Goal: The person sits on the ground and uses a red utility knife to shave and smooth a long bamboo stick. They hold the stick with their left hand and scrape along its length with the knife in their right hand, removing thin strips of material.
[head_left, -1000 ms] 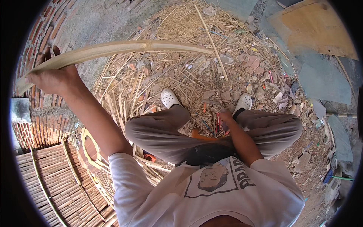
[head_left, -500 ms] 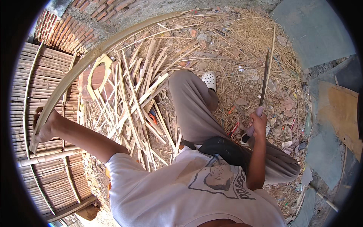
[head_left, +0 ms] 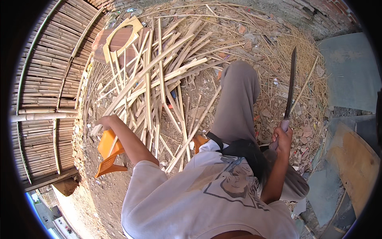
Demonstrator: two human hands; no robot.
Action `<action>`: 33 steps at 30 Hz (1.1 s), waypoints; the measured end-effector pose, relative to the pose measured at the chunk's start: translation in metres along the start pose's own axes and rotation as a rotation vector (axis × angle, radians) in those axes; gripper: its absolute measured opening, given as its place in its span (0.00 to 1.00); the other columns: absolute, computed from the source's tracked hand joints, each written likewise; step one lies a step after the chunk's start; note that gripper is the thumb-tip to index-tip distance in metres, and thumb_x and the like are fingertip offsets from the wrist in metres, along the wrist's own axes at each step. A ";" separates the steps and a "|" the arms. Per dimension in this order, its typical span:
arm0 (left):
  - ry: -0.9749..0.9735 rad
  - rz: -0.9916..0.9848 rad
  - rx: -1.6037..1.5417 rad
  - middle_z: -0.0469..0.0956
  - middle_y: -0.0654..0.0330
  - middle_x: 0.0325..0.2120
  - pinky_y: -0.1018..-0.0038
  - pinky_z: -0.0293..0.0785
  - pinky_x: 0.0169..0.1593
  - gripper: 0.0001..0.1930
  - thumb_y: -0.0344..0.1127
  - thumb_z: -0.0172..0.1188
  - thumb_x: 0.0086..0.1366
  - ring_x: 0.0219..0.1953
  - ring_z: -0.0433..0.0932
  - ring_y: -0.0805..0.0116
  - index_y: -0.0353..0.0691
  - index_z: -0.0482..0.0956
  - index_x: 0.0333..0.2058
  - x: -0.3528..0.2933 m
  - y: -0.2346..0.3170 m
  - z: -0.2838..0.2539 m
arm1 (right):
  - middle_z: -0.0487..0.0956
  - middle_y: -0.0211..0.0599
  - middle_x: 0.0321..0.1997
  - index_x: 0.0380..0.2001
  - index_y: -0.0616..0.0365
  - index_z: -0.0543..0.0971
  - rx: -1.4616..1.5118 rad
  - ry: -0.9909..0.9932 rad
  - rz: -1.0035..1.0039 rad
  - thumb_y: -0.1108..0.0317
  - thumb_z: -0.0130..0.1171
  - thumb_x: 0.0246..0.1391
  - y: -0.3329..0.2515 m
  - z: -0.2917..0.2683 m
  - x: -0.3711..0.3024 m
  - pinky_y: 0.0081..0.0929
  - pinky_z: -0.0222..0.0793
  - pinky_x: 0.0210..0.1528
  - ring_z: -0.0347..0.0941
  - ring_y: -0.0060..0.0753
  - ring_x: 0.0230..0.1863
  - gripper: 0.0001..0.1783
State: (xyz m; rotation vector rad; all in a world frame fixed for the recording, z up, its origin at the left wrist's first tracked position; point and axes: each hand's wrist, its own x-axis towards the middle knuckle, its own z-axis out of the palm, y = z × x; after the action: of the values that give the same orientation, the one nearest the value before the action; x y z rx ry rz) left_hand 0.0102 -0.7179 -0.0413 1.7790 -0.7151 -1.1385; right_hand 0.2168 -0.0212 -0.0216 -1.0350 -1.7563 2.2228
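A cane wall [head_left: 43, 75] stands beyond the left hand [head_left: 106, 121], farther out to its left. That hand is at the near end of a long strip [head_left: 139, 81]; its fingers are mostly hidden, so I cannot tell whether they close around it. From this hand the strip's long axis slants away, forward and to the right, over a pile of cut sticks [head_left: 185, 71]; the left hand is by far the nearer one to it. Just behind the same hand is an orange chair [head_left: 106, 145]. The person's raised knee [head_left: 240, 83] comes between the two hands. Well apart from the strip, the right hand [head_left: 281, 140] is wrapped tightly around the handle of a long knife [head_left: 291, 83], its blade pointing forward, away from the grip. Grey sheets [head_left: 348, 71] lie farther right of that hand.
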 end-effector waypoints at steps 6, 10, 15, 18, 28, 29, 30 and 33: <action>-0.715 0.561 -0.038 0.65 0.44 0.53 0.59 0.68 0.54 0.22 0.37 0.52 0.69 0.54 0.69 0.51 0.30 0.65 0.56 -0.158 -0.176 -0.118 | 0.64 0.28 0.16 0.27 0.56 0.67 0.060 0.113 0.185 0.74 0.54 0.47 0.040 -0.022 -0.009 0.22 0.59 0.14 0.59 0.22 0.11 0.06; -1.684 1.433 -0.162 0.74 0.52 0.48 0.61 0.67 0.55 0.11 0.29 0.61 0.60 0.55 0.71 0.55 0.37 0.76 0.42 -0.349 -0.174 -0.214 | 0.64 0.28 0.14 0.23 0.56 0.67 0.099 0.205 0.214 0.73 0.55 0.46 0.054 -0.071 -0.007 0.24 0.60 0.14 0.60 0.23 0.11 0.06; -2.896 1.074 -0.020 0.81 0.56 0.33 0.64 0.72 0.48 0.07 0.30 0.63 0.58 0.40 0.80 0.61 0.38 0.79 0.36 -0.488 -0.257 -0.294 | 0.65 0.28 0.14 0.22 0.56 0.68 0.365 0.414 0.183 0.74 0.55 0.46 0.079 -0.149 -0.009 0.26 0.60 0.14 0.61 0.24 0.11 0.06; -3.024 0.686 0.784 0.81 0.53 0.33 0.65 0.75 0.44 0.09 0.34 0.62 0.61 0.39 0.81 0.62 0.37 0.79 0.38 -0.536 -0.380 -0.328 | 0.64 0.28 0.15 0.22 0.55 0.67 0.492 0.604 0.139 0.74 0.55 0.47 0.095 -0.178 -0.007 0.27 0.61 0.14 0.61 0.25 0.12 0.07; -2.104 1.164 1.576 0.80 0.46 0.37 0.62 0.77 0.43 0.29 0.50 0.66 0.56 0.38 0.82 0.56 0.30 0.72 0.47 -0.593 -0.720 -0.415 | 0.64 0.30 0.17 0.23 0.56 0.67 0.980 0.765 0.203 0.74 0.54 0.47 0.131 -0.202 0.014 0.30 0.65 0.19 0.63 0.28 0.15 0.06; -1.978 1.278 1.573 0.80 0.46 0.37 0.61 0.78 0.41 0.29 0.49 0.66 0.57 0.37 0.82 0.56 0.30 0.71 0.48 -0.595 -0.738 -0.418 | 0.65 0.30 0.17 0.23 0.56 0.68 0.945 0.768 0.228 0.74 0.54 0.47 0.121 -0.200 0.015 0.30 0.64 0.19 0.63 0.28 0.15 0.06; -2.041 1.142 1.627 0.79 0.45 0.38 0.61 0.78 0.42 0.30 0.49 0.65 0.58 0.38 0.81 0.55 0.30 0.69 0.50 -0.595 -0.759 -0.411 | 0.64 0.30 0.17 0.23 0.56 0.68 0.895 0.762 0.277 0.74 0.55 0.46 0.120 -0.199 0.018 0.30 0.64 0.19 0.62 0.27 0.15 0.06; -2.149 0.848 1.706 0.78 0.45 0.39 0.60 0.79 0.42 0.30 0.50 0.63 0.60 0.40 0.80 0.53 0.32 0.67 0.52 -0.595 -0.793 -0.394 | 0.65 0.30 0.17 0.23 0.56 0.67 0.770 0.712 0.379 0.75 0.56 0.45 0.127 -0.201 0.025 0.31 0.63 0.17 0.62 0.28 0.14 0.07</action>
State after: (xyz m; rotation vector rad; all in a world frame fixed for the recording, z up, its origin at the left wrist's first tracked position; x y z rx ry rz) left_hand 0.1295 0.2663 -0.4350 0.1708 2.0958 0.7309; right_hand 0.3525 0.1138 -0.1648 -1.6967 -0.3872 2.0007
